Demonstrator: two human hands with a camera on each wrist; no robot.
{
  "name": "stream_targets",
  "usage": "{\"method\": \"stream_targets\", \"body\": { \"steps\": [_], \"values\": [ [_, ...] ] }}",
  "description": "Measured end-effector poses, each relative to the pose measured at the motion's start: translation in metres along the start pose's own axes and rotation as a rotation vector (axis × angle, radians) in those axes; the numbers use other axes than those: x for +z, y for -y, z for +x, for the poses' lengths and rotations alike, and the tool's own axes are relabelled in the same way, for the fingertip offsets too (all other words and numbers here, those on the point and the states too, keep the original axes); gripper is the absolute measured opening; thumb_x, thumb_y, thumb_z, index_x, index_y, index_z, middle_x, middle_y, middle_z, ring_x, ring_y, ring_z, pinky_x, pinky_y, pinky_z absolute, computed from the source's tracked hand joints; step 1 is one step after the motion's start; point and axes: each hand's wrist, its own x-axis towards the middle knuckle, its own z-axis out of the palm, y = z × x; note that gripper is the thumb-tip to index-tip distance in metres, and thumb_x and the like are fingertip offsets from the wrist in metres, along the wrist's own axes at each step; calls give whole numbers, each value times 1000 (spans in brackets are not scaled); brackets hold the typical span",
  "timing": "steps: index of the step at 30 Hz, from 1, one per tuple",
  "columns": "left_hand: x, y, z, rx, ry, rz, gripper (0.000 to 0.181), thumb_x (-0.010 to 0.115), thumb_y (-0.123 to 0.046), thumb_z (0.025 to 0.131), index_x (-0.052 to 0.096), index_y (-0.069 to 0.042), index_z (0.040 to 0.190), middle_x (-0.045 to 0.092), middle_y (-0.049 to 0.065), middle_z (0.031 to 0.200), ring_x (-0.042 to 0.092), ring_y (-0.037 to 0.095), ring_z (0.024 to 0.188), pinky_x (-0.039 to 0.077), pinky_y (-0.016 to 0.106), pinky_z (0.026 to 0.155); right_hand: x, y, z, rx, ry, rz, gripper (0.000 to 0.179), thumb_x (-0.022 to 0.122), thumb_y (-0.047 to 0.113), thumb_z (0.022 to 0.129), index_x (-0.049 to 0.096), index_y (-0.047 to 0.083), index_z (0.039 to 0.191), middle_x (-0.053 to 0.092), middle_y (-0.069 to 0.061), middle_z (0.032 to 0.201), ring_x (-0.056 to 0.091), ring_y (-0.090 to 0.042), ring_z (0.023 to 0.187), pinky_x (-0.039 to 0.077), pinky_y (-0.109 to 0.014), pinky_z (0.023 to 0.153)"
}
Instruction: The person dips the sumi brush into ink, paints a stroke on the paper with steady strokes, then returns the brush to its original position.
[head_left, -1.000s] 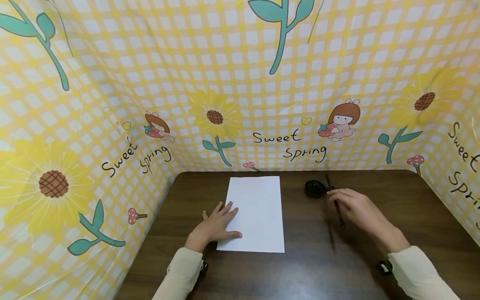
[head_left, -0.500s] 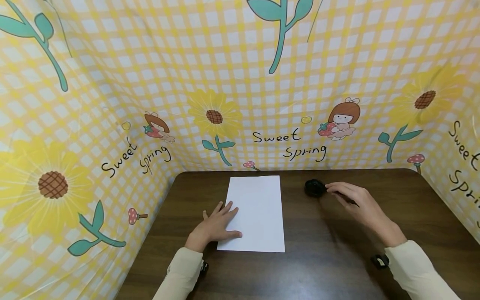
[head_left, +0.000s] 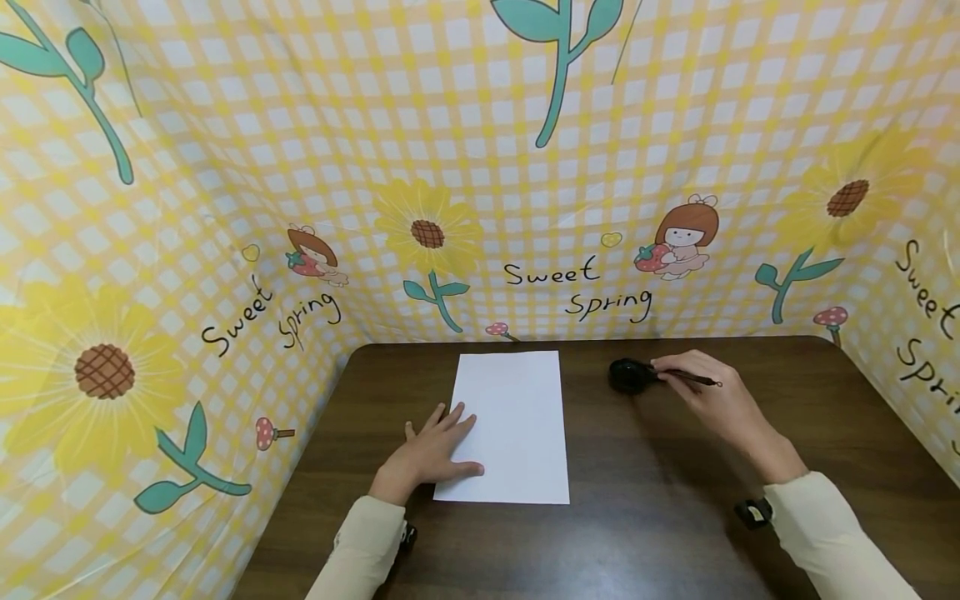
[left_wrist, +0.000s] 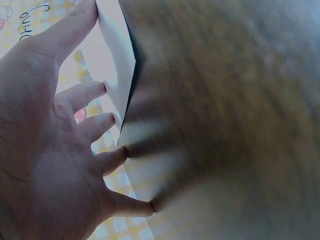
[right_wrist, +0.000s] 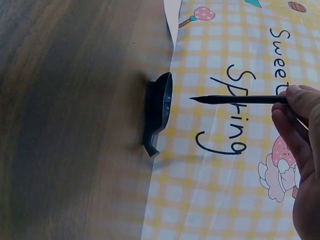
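Observation:
A white sheet of paper [head_left: 513, 425] lies on the dark table. My left hand [head_left: 431, 454] rests with spread fingers across its left edge; in the left wrist view that hand [left_wrist: 60, 155] has its thumb and fingertips along the sheet [left_wrist: 116, 45]. My right hand [head_left: 716, 396] pinches a writing brush [head_left: 696, 377] by its slim dark handle, beside a small black ink dish [head_left: 628, 377]. In the right wrist view the brush [right_wrist: 240, 99] points its dark tip toward the dish [right_wrist: 159, 102], with a visible gap between them. What the dish contains is hard to make out.
A yellow checked cloth [head_left: 480, 167] printed with flowers and lettering rises behind the table and along both sides. Bare brown tabletop [head_left: 600, 542] shows in front of the paper and around the dish. A black band [head_left: 752, 512] sits at the right wrist.
My right hand has shifted slightly up and left, and the brush has turned from steeply slanted to nearly level in the head view. The left hand and paper stay put.

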Motion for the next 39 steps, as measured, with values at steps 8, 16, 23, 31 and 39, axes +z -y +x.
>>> {"method": "stream_targets", "body": {
  "steps": [8, 16, 23, 31, 39],
  "values": [
    [-1, -1, 0, 0, 0, -8, 95, 67, -73, 92, 37, -24, 168, 21, 8, 179, 14, 46, 165, 15, 93, 110, -1, 1, 1, 178, 26, -97, 30, 84, -5, 87, 79, 13, 112, 79, -4, 107, 75, -18, 84, 49, -4, 74],
    [-3, -2, -1, 2, -1, -14, 95, 68, -72, 92, 37, -23, 168, 21, 8, 179, 13, 46, 165, 14, 93, 111, 2, -7, -2, 229, 17, -74, 19, 82, -5, 89, 76, 4, 105, 75, -7, 102, 74, -21, 80, 47, -1, 75],
    [-1, -1, -1, -2, -4, -16, 95, 68, -72, 92, 37, -23, 168, 21, 8, 179, 13, 46, 165, 14, 93, 111, 4, -10, -7, 336, 3, -28, 16, 79, 0, 94, 76, 6, 108, 78, -7, 100, 68, 6, 84, 48, 0, 75],
    [0, 0, 0, -1, -7, -20, 96, 67, -73, 92, 37, -24, 168, 21, 8, 179, 13, 46, 165, 14, 93, 111, 9, -14, -10, 441, -41, 16, 11, 77, 6, 97, 75, 9, 108, 79, -10, 97, 57, 23, 87, 46, 2, 76],
    [0, 0, 0, -1, -10, -25, 95, 68, -73, 92, 37, -24, 168, 21, 8, 179, 13, 46, 165, 14, 93, 111, 16, -22, -16, 475, -67, 44, 8, 77, 7, 98, 75, 6, 107, 79, -13, 95, 55, 26, 87, 46, 2, 75]
  ]
}}
